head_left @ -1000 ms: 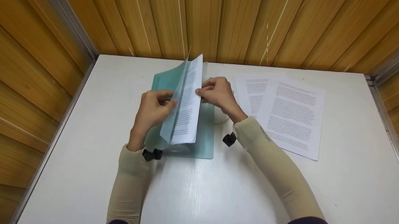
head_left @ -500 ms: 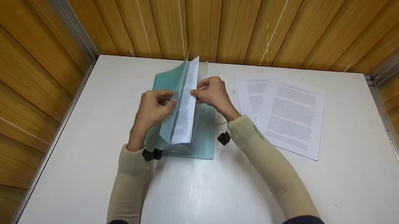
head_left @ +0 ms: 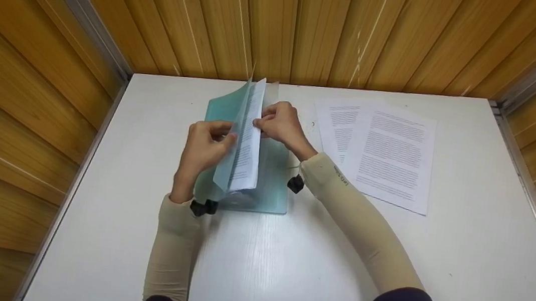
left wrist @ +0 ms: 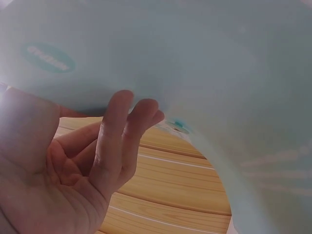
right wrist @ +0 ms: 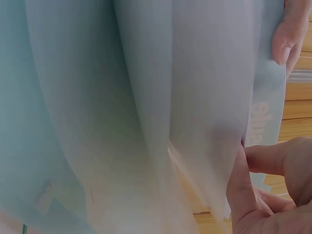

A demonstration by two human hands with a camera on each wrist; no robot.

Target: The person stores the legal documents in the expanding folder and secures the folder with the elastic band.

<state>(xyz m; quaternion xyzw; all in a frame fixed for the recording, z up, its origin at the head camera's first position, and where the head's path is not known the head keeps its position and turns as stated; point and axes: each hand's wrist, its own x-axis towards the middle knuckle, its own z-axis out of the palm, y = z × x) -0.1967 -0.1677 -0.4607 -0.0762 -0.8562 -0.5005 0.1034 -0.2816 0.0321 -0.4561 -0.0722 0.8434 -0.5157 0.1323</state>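
Note:
A teal translucent folder [head_left: 274, 186] lies on the table with its cover [head_left: 225, 103] raised on the left. My left hand [head_left: 205, 146] pinches the edge of the cover between thumb and fingers; in the left wrist view the pale sheet [left wrist: 195, 58] curves over those fingers. Printed paper [head_left: 245, 160] stands on edge inside the folder, against the lifted cover. Its right edge is pinched between the thumb and fingertips of my right hand [head_left: 282, 122]. In the right wrist view, the right hand [right wrist: 265, 180] grips that edge, with several translucent pocket sheets [right wrist: 136, 97] fanned to its left.
To the right of the folder, two overlapping printed sheets [head_left: 391, 154] lie flat on the white table [head_left: 254, 270]. Wood-patterned walls [head_left: 322, 30] rise behind the table and at both sides. Black wrist pieces [head_left: 296, 184] hang below both wrists.
My right hand has moved slightly left, carrying the paper's edge with it, so the paper stands closer to the raised cover. The left hand has hardly moved.

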